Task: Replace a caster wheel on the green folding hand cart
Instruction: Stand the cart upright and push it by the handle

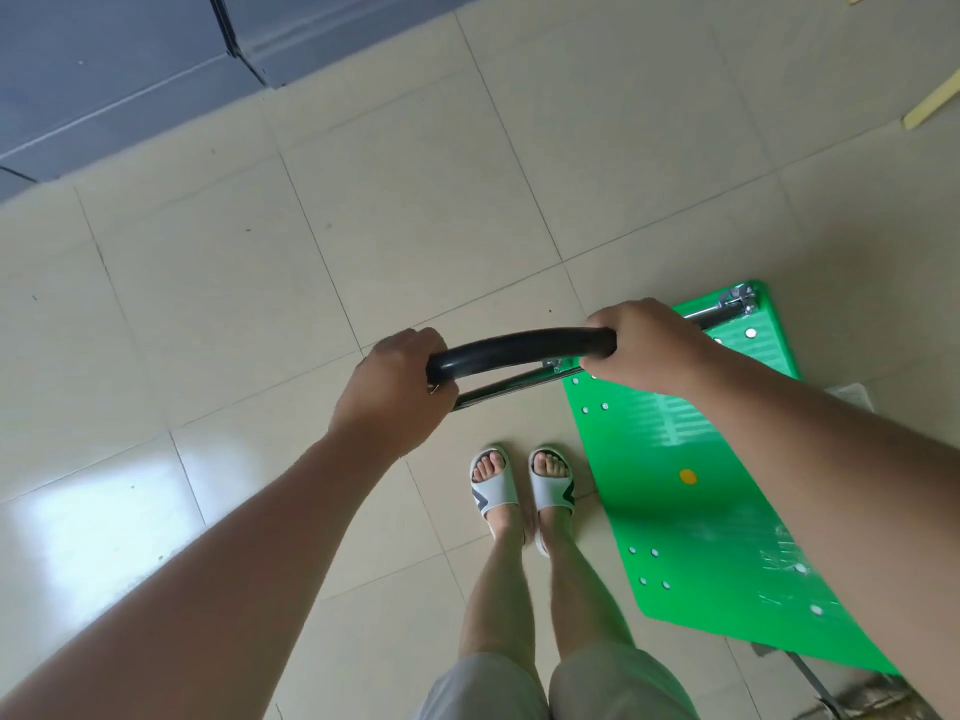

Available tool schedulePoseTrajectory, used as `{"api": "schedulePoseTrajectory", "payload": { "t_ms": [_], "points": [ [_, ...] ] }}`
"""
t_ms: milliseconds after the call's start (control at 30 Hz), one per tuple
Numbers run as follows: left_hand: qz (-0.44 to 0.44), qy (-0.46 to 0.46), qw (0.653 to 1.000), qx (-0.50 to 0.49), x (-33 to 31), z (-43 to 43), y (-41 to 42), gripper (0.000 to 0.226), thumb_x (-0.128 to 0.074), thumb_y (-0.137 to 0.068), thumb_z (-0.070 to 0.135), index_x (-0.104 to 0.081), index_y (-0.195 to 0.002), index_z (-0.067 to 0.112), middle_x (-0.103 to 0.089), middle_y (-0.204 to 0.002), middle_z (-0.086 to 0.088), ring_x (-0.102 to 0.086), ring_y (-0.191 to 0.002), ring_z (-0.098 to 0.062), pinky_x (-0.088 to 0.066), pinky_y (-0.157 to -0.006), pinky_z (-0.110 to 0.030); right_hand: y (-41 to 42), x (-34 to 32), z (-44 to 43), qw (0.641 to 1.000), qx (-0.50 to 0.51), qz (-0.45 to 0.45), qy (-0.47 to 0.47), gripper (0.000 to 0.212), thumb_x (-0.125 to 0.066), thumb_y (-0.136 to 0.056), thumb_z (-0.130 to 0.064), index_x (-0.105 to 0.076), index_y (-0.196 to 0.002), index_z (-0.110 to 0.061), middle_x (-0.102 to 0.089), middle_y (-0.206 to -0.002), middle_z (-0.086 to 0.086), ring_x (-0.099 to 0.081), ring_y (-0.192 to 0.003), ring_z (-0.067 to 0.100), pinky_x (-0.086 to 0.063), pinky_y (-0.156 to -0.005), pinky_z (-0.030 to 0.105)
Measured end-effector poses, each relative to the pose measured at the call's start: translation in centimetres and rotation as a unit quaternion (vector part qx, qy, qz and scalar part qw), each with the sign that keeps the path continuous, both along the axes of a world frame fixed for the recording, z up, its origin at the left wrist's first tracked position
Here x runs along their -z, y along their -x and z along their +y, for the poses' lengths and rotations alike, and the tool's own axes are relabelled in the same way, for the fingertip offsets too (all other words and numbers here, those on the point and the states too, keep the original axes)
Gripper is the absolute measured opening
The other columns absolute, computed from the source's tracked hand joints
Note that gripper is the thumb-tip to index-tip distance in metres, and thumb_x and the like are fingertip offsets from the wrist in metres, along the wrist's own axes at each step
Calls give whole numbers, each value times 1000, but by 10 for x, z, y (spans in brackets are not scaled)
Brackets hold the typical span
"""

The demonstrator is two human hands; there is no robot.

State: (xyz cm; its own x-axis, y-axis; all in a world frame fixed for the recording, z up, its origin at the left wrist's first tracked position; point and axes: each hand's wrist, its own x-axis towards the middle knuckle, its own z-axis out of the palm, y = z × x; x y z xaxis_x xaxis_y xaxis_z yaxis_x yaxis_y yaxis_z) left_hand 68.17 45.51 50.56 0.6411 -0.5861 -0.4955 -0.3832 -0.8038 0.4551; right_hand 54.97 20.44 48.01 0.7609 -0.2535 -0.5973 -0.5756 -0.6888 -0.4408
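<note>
The green folding hand cart (pixel 696 517) stands on the tiled floor to my right, its flat green deck dotted with silver bolt heads and one orange spot. Its handle is raised, with a black padded grip bar (pixel 519 350) between my hands. My left hand (pixel 397 392) grips the bar's left end. My right hand (pixel 641 345) grips its right end. Chrome hinge hardware (pixel 740 298) shows at the deck's far corner. The caster wheels are hidden under the deck.
My feet in white slippers (pixel 522 483) stand just left of the deck. A dark blue-grey panel (pixel 119 70) fills the far left. Pale wooden strips (pixel 935 98) lie at the far right. A small metal piece (pixel 826 704) sits by the cart's near corner.
</note>
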Motion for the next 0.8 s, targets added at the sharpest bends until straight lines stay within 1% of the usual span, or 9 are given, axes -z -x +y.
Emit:
{"api": "schedulePoseTrajectory", "payload": {
  "t_ms": [133, 200, 267, 367, 433, 500, 600, 667, 800],
  "points": [
    [47, -49, 997, -33, 10, 26, -2, 28, -66, -93, 19, -56, -115, 32, -62, -94, 11, -61, -88, -20, -49, -69, -35, 15, -18, -23, 1000, 23, -3, 6, 18, -70, -80, -20, -56, -69, -24, -56, -60, -1, -52, -55, 16, -33, -50, 25],
    [57, -70, 994, -54, 16, 26, 2, 18, -61, -97, 23, -54, -112, 31, -65, -87, 6, -62, -79, -23, -52, -66, -37, 16, -29, -28, 1000, 17, -16, 8, 20, -71, -81, -21, -54, -73, -25, -54, -61, -2, -50, -53, 12, -33, -50, 26],
    [41, -56, 995, -68, 18, 19, 7, 9, -59, -100, 23, -52, -103, 28, -63, -81, 3, -60, -72, -24, -49, -60, -35, 10, -43, -26, 998, 1, -64, 20, 16, -69, -82, -23, -53, -81, -26, -56, -63, -2, -52, -56, 17, -38, -52, 28],
    [20, -17, 998, -52, 13, 2, 11, 12, -59, -101, 21, -49, -100, 26, -58, -79, 6, -55, -69, -19, -39, -57, -32, -8, -69, -12, 985, -68, -141, 76, 24, -65, -82, -23, -52, -101, -30, -62, -76, -5, -56, -66, 25, -38, -58, 31],
    [17, 7, 1000, -21, 7, -14, 13, 15, -61, -101, 21, -47, -103, 26, -56, -81, 10, -53, -70, -16, -37, -58, -31, -21, -82, 0, 961, -166, -155, 160, 26, -61, -84, -21, -49, -105, -29, -57, -79, -5, -55, -68, 28, -36, -57, 31],
    [9, 33, 999, 9, 2, -32, 19, 16, -63, -101, 22, -48, -107, 25, -56, -85, 9, -53, -73, -18, -37, -59, -31, -32, -90, 6, 928, -251, -121, 247, 23, -59, -85, -16, -50, -103, -26, -45, -74, -4, -51, -68, 28, -28, -53, 29],
    [-1, 72, 997, 24, -8, -57, 22, 22, -68, -99, 25, -54, -115, 20, -59, -93, 7, -57, -79, -17, -43, -61, -27, -39, -101, -14, 917, -271, -58, 287, 10, -61, -87, -17, -56, -91, -26, -34, -66, -4, -46, -68, 29, -27, -56, 29],
    [12, 38, 999, 27, -13, -67, 18, 22, -69, -96, 28, -56, -113, 25, -61, -92, 9, -60, -81, -15, -48, -63, -29, -33, -108, -37, 923, -257, -46, 282, 12, -62, -86, -24, -51, -82, -26, -34, -64, -4, -44, -65, 30, -26, -55, 28],
    [82, -77, 993, 41, -22, -80, 17, 10, -64, -92, 34, -56, -89, 29, -65, -79, 7, -62, -72, -14, -47, -60, -28, -6, -113, -82, 937, -208, -41, 278, 27, -68, -79, -26, -45, -68, -20, -43, -61, -1, -44, -55, 28, -33, -56, 28]
  ]
}}
